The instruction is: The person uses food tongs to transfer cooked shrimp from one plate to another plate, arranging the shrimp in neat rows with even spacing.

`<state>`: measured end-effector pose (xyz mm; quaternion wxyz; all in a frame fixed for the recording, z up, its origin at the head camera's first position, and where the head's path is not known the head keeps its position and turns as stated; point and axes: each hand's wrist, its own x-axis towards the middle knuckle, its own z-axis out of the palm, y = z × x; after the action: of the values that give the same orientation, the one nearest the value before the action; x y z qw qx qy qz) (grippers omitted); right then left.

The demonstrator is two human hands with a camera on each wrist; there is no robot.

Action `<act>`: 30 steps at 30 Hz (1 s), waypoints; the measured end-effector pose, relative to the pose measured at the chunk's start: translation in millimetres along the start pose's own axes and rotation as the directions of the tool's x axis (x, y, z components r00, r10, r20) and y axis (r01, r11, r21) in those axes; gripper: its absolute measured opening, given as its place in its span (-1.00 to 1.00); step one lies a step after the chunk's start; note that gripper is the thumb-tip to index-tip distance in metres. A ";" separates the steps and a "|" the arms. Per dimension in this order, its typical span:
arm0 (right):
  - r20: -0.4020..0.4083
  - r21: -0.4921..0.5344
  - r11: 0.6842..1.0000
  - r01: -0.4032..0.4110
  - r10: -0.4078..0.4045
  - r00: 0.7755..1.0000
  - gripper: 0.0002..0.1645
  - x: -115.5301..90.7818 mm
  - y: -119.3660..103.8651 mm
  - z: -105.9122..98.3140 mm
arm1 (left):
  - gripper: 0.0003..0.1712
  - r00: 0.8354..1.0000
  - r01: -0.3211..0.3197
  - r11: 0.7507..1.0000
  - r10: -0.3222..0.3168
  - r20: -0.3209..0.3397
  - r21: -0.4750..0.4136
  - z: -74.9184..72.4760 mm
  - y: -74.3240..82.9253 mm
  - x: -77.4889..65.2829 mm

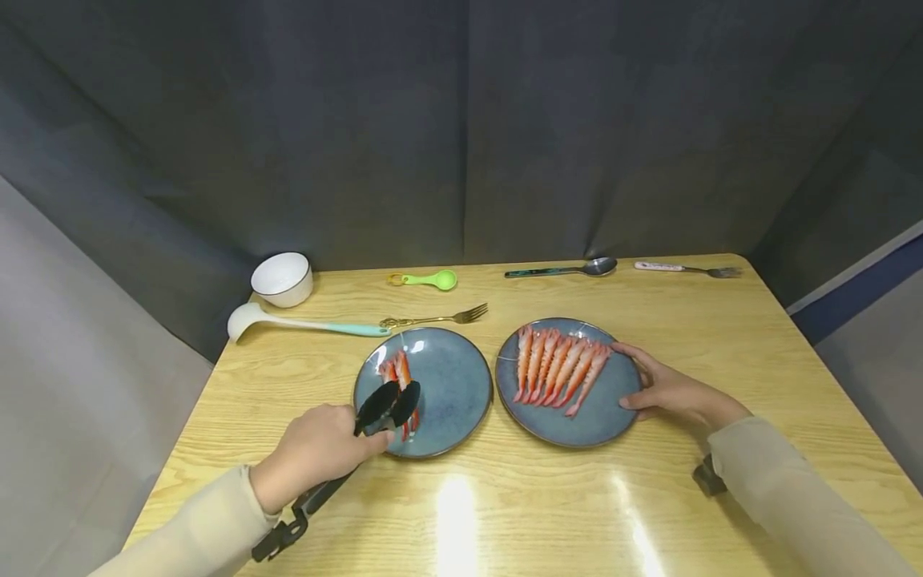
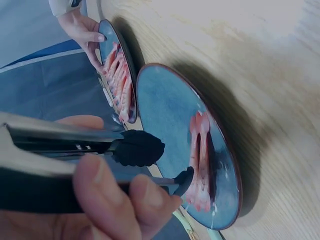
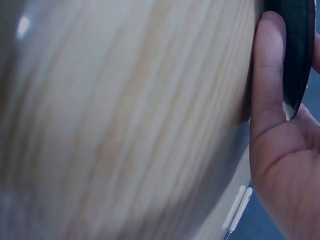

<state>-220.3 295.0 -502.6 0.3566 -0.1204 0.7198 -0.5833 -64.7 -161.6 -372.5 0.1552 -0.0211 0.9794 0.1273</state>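
My left hand grips a pair of black-tipped tongs over the left blue plate. The tong tips stand apart with nothing between them, close above two red-and-white shrimp lying side by side on that plate. On the right, my right hand holds the edge of a second blue plate, thumb at its near right rim and fingers farther along the edge. A row of several shrimp fans across this second plate. The right wrist view catches only a dark slice of plate beside the fingers.
Behind the plates lie a gold fork, a white ladle with a turquoise handle, and a green measuring spoon. A white bowl stands back left. Toward the back right are a spoon and a white-handled fork.
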 end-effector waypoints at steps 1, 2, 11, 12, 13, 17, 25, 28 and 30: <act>-0.001 -0.001 1.000 0.001 -0.001 1.000 0.09 -0.4 -0.2 0.0 | -0.40 1.000 -0.009 1.000 0.009 0.003 -0.011 0.6 0.2 -0.4; -0.001 0.001 1.000 0.000 0.000 1.000 0.09 -0.8 -0.4 0.0 | -0.40 1.000 -0.016 1.000 0.016 0.008 -0.021 1.3 0.2 -0.8; 0.006 -0.045 0.999 0.025 -0.025 1.000 0.10 -2.9 0.4 -3.0 | -0.32 0.999 -0.003 0.999 0.004 0.031 -0.045 11.0 -1.5 -3.0; 0.005 -0.037 0.999 0.024 -0.024 1.000 0.10 -2.8 0.7 -3.5 | -0.32 1.000 0.003 0.999 -0.002 0.026 -0.039 11.3 -1.4 -2.6; 0.004 -0.035 0.999 0.028 -0.028 1.000 0.09 -2.8 0.8 -3.7 | -0.33 1.000 0.009 1.000 -0.009 0.019 -0.028 11.5 -1.3 -2.3; 0.000 -0.010 1.000 0.007 -0.007 1.000 0.10 -2.1 0.6 -3.3 | -0.35 1.000 0.017 0.998 -0.016 -0.009 0.059 10.4 1.3 -0.5; -0.017 -0.034 0.999 -0.017 0.017 1.000 0.11 -2.7 -1.3 -1.5 | -0.28 1.000 -0.018 0.998 0.018 0.001 0.056 11.8 6.7 8.7; -0.017 -0.045 0.999 -0.020 0.019 1.000 0.10 -2.3 -2.5 -0.7 | -0.28 1.000 -0.003 1.000 0.003 0.024 0.017 13.9 5.0 11.2; -0.019 -0.055 0.998 -0.020 0.019 1.000 0.10 -2.0 -3.1 -0.4 | -0.30 0.999 0.004 1.000 -0.003 0.036 -0.012 14.6 4.6 11.6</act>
<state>-219.9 295.6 -499.0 0.3523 -0.1177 0.7401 -0.5607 -71.7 -153.5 -388.4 0.1731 -0.0213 0.9756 0.1332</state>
